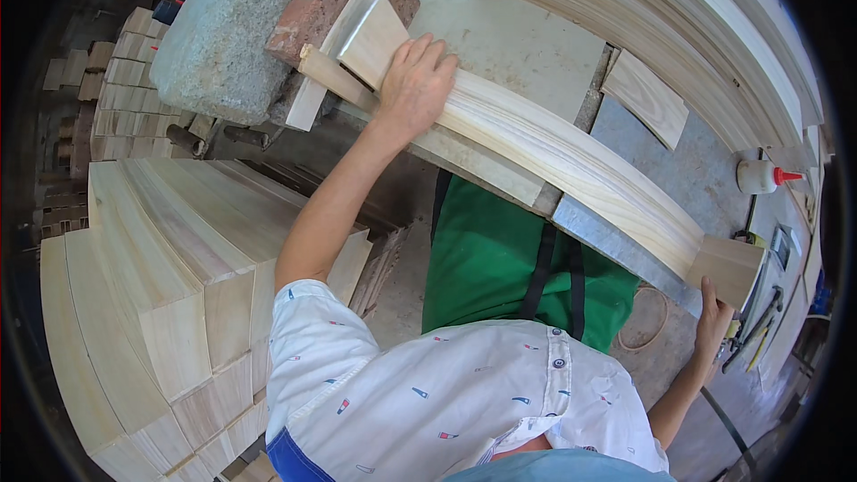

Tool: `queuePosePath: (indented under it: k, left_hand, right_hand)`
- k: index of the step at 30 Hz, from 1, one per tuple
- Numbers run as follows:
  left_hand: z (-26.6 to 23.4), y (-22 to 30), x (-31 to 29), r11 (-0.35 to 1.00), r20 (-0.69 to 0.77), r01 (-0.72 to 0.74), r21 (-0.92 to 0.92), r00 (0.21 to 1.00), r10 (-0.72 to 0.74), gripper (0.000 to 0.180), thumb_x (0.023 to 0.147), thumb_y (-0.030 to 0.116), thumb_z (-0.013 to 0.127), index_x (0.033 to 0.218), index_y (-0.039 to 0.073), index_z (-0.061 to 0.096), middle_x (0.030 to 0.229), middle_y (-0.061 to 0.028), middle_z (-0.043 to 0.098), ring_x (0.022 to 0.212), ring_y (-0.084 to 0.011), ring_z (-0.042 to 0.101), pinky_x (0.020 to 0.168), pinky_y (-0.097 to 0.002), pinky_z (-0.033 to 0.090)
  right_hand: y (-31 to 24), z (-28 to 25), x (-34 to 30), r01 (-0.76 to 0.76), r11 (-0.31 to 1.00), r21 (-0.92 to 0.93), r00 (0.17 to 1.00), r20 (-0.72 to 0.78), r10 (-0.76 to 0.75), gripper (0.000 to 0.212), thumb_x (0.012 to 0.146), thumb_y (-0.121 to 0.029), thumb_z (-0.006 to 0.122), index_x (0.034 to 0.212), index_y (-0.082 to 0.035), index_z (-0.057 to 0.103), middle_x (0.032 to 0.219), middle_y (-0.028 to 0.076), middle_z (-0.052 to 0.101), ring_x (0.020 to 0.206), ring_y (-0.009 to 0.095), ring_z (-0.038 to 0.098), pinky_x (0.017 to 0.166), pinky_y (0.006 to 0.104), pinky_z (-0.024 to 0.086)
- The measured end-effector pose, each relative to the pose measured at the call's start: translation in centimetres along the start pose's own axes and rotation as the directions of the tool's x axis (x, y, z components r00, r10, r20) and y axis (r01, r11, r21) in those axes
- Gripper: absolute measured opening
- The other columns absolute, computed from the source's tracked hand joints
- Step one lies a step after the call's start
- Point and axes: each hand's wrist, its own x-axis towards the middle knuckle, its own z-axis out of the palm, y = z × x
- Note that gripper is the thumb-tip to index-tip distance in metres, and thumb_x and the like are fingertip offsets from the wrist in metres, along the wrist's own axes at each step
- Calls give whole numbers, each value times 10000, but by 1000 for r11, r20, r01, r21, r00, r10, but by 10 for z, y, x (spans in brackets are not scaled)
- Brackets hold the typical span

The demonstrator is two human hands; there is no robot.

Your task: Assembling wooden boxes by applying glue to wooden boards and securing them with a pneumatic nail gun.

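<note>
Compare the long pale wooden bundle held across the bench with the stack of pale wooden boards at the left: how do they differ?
The long pale wooden bundle lies across the grey workbench, gripped by the left hand and right hand; the stack of pale wooden boards stands untouched beside the bench. The bundle is one narrow row; the stack is broad and many layers deep. Both are light, unfinished wood.

I look down into a daylit workshop with a grey concrete tabletop. A rough grey stone slab rests on red brick at its upper left. Stacks of pale cut boards fill the left side, and more planks pile up at upper right.
</note>
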Motion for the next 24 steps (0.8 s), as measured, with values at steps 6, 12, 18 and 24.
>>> queuePosePath:
  k: [6,12,18,24]
  left_hand:
    - [1,-14,-2,998,-83,-59,35,995,61,191,772,96,564,925,-3,621,1062,-177,585,1121,-333,508,978,-435,363]
    - [-9,-15,7,985,-71,-85,149,993,96,172,773,90,535,892,1,621,1012,-170,594,1120,-327,514,979,-432,364]
    - [-13,-37,13,893,118,-269,360,963,243,177,783,121,524,897,30,625,956,-159,630,1063,-308,559,1023,-442,347]
    - [-15,-33,12,849,348,-293,439,927,140,338,813,84,483,1134,76,589,1140,-119,596,1169,-279,494,1076,-426,298]
  right_hand:
    - [11,15,0,90,994,60,996,-14,-89,371,900,-159,642,1181,64,547,1098,108,605,970,164,562,879,297,437]
    - [4,24,3,88,994,72,993,-81,-82,373,905,-210,626,1137,77,574,1053,110,614,936,163,570,845,300,452]
    - [-17,26,-7,96,993,-72,992,-76,-101,288,897,-196,620,1008,70,633,920,76,643,850,129,566,775,280,451]
    - [-22,32,-13,-4,1000,-8,999,-33,4,234,885,-163,635,1005,37,640,939,50,654,844,116,580,751,260,454]
